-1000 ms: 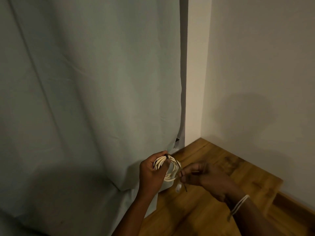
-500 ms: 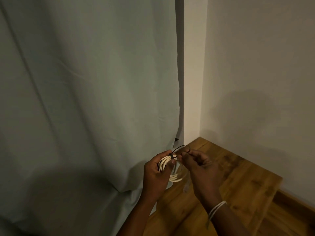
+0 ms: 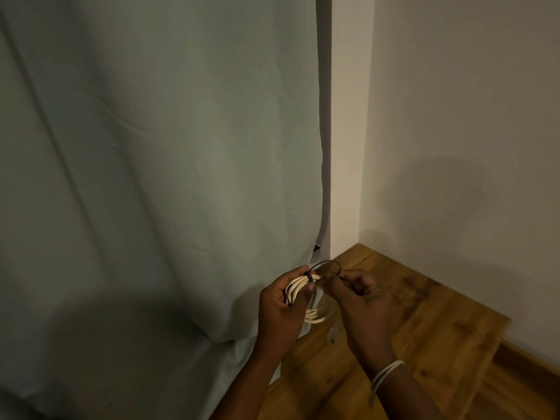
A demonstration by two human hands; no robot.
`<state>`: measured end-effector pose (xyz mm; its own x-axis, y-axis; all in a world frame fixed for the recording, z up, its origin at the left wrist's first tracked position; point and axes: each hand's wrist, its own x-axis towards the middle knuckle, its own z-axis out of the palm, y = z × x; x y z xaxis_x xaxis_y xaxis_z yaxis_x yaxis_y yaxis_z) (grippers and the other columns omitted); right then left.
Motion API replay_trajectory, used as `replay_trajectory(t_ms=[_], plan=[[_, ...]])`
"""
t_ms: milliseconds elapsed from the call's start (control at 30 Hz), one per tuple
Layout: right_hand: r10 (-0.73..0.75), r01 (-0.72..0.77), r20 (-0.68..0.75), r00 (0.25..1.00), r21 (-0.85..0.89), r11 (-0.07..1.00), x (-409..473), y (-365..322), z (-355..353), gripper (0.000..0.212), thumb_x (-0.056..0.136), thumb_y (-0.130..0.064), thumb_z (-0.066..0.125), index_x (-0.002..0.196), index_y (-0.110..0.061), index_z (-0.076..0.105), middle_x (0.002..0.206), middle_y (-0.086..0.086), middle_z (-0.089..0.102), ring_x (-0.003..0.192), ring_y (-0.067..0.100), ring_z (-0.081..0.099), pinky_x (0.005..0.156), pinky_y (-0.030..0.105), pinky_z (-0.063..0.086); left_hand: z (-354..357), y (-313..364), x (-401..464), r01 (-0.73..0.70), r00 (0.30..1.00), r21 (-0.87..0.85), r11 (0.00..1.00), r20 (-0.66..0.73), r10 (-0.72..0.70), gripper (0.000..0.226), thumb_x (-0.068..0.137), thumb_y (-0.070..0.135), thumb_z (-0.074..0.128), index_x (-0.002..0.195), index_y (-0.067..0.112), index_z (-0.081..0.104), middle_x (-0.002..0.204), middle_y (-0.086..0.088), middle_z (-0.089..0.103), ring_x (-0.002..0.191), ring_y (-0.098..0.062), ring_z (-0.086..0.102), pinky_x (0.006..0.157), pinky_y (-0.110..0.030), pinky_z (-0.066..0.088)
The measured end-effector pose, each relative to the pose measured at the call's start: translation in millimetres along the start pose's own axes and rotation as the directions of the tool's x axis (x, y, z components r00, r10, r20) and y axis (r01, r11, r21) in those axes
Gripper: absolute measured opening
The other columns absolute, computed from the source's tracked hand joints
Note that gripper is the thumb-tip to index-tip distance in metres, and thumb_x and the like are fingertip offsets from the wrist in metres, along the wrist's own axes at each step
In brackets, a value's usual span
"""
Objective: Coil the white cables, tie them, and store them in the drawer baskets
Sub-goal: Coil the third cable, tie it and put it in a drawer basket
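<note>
stage: tying, judged from the coil and tie as they lie now.
done: white cable coil (image 3: 306, 298) is wound into several loops, held low in the frame, centre right, above the wooden surface (image 3: 424, 322).
in hand: a dark tie (image 3: 325, 265) is seen wrapped over the top of the coil, with a loose loop arching above the fingers; whether it is cinched cannot be told.
left to do: tie to be pulled tight; coil to be stored. no drawer or basket is in view.
left hand (image 3: 280, 307): closed around the left side of the coil, thumb pressed on the loops just beside the tie.
right hand (image 3: 360, 304): fingertips pinched shut on the tie's free end, just right of the coil's top.
surroundings: grey-green curtain (image 3: 157, 177) fills the left of the frame; pale wall (image 3: 460, 147) at right.
other: a white band (image 3: 386, 372) is worn on the right wrist.
</note>
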<state>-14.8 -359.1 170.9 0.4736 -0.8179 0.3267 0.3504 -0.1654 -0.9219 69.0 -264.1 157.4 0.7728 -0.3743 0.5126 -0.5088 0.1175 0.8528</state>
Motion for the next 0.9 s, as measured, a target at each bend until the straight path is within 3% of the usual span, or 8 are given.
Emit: replay_trajectory(t_ms=[167, 433, 633, 700, 900], plan=[[-0.048, 0.047, -0.043, 0.998, -0.020, 0.999, 1, 5, 4, 0.020, 0.083, -0.011, 0.074, 0.080, -0.031, 0.074, 0.077, -0.006, 0.076, 0.072, 0.015, 0.072, 0.067, 0.033, 0.061, 1, -2, 6, 0.003, 1.000, -0.004, 1.000, -0.016, -0.003, 0.030, 0.083, 0.017, 0.072, 0.105, 0.037, 0.065, 0.099, 0.034, 0.068, 0.098, 0.002, 0.066, 0.080, -0.011, 0.052], [-0.063, 0.063, -0.040, 0.997, 0.002, 0.998, 4, 7, 6, 0.019, 0.082, -0.008, 0.075, 0.081, -0.026, 0.074, 0.077, -0.005, 0.076, 0.072, 0.016, 0.071, 0.065, 0.028, 0.061, 0, -5, 6, 0.007, 0.999, -0.011, 1.000, -0.041, -0.007, 0.031, 0.084, 0.016, 0.072, 0.104, 0.037, 0.065, 0.098, 0.033, 0.069, 0.098, 0.001, 0.067, 0.081, -0.012, 0.053], [-0.043, 0.044, 0.045, 0.998, -0.012, 0.999, 5, 12, 7, 0.015, 0.082, -0.007, 0.075, 0.080, -0.022, 0.076, 0.073, 0.001, 0.074, 0.071, 0.023, 0.070, 0.066, 0.033, 0.060, -2, -6, 5, 0.017, 0.999, -0.013, 1.000, -0.040, -0.017, 0.031, 0.083, 0.018, 0.072, 0.104, 0.040, 0.065, 0.099, 0.031, 0.070, 0.099, -0.001, 0.067, 0.082, -0.016, 0.054], [-0.019, 0.022, 0.081, 0.996, -0.037, 0.999, 7, 12, 6, 0.014, 0.083, -0.007, 0.075, 0.079, -0.020, 0.076, 0.074, 0.000, 0.075, 0.070, 0.018, 0.071, 0.066, 0.034, 0.060, -2, -5, 4, 0.017, 1.000, -0.015, 1.000, -0.023, -0.017, 0.032, 0.083, 0.018, 0.072, 0.104, 0.041, 0.064, 0.100, 0.031, 0.070, 0.099, -0.001, 0.067, 0.083, -0.016, 0.054], [-0.001, 0.025, 0.209, 0.978, -0.112, 0.993, 19, 2, -1, 0.006, 0.082, -0.012, 0.077, 0.082, -0.017, 0.080, 0.080, -0.012, 0.077, 0.077, -0.001, 0.069, 0.064, 0.010, 0.052, 1, -4, 0, 0.055, 0.998, -0.067, 0.996, 0.005, -0.055, 0.032, 0.084, 0.016, 0.071, 0.107, 0.038, 0.065, 0.102, 0.026, 0.071, 0.099, 0.000, 0.067, 0.084, -0.017, 0.054]])
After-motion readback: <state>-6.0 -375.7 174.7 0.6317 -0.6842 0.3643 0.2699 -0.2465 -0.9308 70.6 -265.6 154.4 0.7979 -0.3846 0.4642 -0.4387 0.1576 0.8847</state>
